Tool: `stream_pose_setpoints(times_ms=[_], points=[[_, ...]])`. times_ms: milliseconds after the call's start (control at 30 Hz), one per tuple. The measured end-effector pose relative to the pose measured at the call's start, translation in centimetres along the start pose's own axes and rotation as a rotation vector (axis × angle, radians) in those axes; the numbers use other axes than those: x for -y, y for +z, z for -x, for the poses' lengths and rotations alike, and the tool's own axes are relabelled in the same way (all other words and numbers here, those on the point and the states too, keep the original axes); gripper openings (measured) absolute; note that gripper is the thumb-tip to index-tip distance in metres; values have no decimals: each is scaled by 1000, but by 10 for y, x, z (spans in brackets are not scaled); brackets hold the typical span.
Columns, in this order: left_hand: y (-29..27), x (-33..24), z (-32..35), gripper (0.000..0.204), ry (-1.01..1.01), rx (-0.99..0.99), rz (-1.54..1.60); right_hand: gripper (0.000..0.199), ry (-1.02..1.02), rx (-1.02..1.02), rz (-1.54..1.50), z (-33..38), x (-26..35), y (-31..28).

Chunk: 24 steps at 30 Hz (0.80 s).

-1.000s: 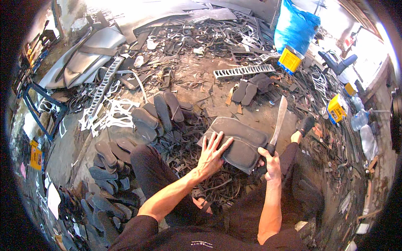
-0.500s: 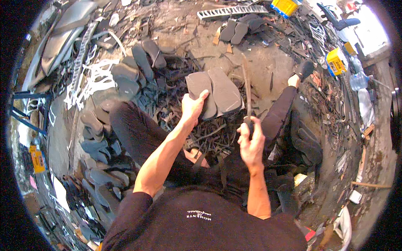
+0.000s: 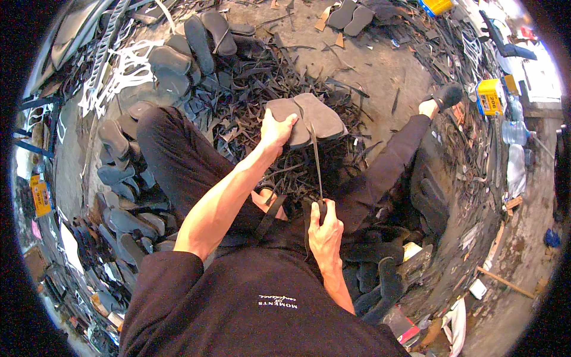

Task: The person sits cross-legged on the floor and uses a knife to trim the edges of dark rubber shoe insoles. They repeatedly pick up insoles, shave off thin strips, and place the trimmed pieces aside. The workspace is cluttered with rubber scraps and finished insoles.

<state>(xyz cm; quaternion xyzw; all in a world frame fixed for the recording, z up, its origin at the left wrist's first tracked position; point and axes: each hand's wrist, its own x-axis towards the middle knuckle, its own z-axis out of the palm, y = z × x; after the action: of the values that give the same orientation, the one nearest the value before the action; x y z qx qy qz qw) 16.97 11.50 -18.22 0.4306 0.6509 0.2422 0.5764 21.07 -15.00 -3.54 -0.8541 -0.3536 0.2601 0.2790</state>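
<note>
My left hand [image 3: 276, 129] is closed on the left part of a grey foam sole piece [image 3: 324, 122], thumb on top. Two sole shapes lie side by side in it, with a slit running between them. In my right hand [image 3: 326, 233] is the handle of a long thin knife [image 3: 318, 169]. Its narrow blade points away from me, and the tip end lies at the slit near the piece's near edge. How deep the blade sits there I cannot tell. Beneath both hands is a heap of dark foam strips [image 3: 250, 113], between my spread legs.
Cut dark soles [image 3: 199, 44] stand stacked at the far left, and more [image 3: 122, 220] lie beside my left leg. White cut-out scraps [image 3: 128, 71] are beyond them. A pair of soles [image 3: 351, 18] lies far ahead. At right are a yellow box [image 3: 490, 97] and a plastic bottle [image 3: 514, 132].
My right hand has come left and nearer to my body. The blade, upright beside the sole piece before, now meets it at the slit. My left hand keeps its hold. The view has shifted.
</note>
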Motion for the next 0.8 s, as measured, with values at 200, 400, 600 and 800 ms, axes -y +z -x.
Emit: stream_pose_setpoints(times_ms=[200, 400, 600, 800], points=[[-9, -4, 14, 106, 12, 60, -2, 44, 38, 148, 58, -59, -5, 25], [-10, -6, 12, 107, -29, 103, 16, 51, 24, 172, 45, -114, -10, 56], [-8, -5, 12, 109, -51, 99, 28, 54, 245, 207, -342, -192, -99, 152], [-37, -9, 7, 108, -85, 252, 78, 57, 496, 365, -1189, -257, -129, 177]])
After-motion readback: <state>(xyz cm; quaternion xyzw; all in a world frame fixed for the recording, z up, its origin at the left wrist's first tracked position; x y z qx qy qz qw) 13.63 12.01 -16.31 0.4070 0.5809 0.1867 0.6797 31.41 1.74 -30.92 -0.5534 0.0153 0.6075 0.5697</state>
